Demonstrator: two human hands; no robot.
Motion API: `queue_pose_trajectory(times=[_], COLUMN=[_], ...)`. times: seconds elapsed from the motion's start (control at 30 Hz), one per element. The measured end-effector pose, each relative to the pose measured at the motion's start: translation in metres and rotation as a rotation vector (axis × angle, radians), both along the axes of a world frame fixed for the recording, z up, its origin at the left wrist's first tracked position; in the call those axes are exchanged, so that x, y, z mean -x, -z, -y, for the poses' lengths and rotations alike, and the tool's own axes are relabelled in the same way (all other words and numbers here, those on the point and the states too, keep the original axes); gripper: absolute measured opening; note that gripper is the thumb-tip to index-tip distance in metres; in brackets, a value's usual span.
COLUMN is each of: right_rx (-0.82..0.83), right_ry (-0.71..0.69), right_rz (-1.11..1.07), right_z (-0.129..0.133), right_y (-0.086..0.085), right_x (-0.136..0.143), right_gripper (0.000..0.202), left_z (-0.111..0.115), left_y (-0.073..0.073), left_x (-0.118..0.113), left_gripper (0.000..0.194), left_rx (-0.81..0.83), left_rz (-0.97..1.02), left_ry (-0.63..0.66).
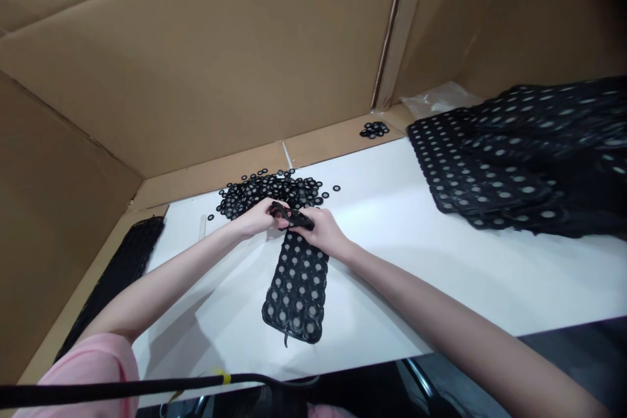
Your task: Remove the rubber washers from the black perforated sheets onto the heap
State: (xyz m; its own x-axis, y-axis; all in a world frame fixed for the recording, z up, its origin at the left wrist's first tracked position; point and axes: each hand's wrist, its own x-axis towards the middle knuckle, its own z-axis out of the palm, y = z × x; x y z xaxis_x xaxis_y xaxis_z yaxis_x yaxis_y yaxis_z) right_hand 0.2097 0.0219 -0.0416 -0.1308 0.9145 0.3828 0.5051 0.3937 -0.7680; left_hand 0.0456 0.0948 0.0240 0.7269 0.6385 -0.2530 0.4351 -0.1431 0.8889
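A narrow black sheet (296, 287) dotted with rows of pale grey discs lies on the white table, its upper end lifted and folded over between both hands. My left hand (264, 217) has its fingers closed on the left side of that raised end. On the right side, my right hand (321, 230) grips the same folded end. Directly behind the hands is a pile of small black rings with pale centres (255, 191). A thin dark strand hangs from the sheet's near edge. The fingertips are partly hidden by the black fold.
Large dotted black sheets (490, 170) are heaped at the right. A black stack (122, 268) lies along the left edge. A small ring cluster (375, 129) sits on cardboard at the back. Cardboard walls (255, 59) surround the white table (392, 235). A black cable (147, 386) crosses the foreground.
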Motion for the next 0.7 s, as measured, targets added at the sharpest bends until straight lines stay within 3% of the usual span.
queue_pose_trajectory(times=[0.2,0.3,0.47,0.6,0.7], right_rx=[0.021,0.052,0.104,0.175,0.201], right_ry=[-0.002,0.01,0.044,0.074,0.091], right_rz=[0.011,-0.02,-0.096,-0.228,-0.298], right_z=[0.001,0.001,-0.001,-0.004,-0.005], right_y=[-0.002,-0.003,-0.001,0.003,0.004], right_x=[-0.001,-0.001,-0.002,-0.003,-0.005], right_gripper=[0.007,0.005,0.012,0.024,0.027], left_z=[0.004,0.008,0.012,0.008,0.005], left_y=[-0.008,-0.007,0.006,0.025,0.039], left_x=[0.009,0.009,0.0,-0.005,-0.006], left_gripper=[0.017,0.028,0.033,0.049,0.043], left_rx=[0.085,-0.069,-0.414,-0.594,-0.809], left_rz=[-0.022,-0.071,0.024,0.196,0.279], left_ry=[0.102,0.132,-0.123,-0.239,-0.322])
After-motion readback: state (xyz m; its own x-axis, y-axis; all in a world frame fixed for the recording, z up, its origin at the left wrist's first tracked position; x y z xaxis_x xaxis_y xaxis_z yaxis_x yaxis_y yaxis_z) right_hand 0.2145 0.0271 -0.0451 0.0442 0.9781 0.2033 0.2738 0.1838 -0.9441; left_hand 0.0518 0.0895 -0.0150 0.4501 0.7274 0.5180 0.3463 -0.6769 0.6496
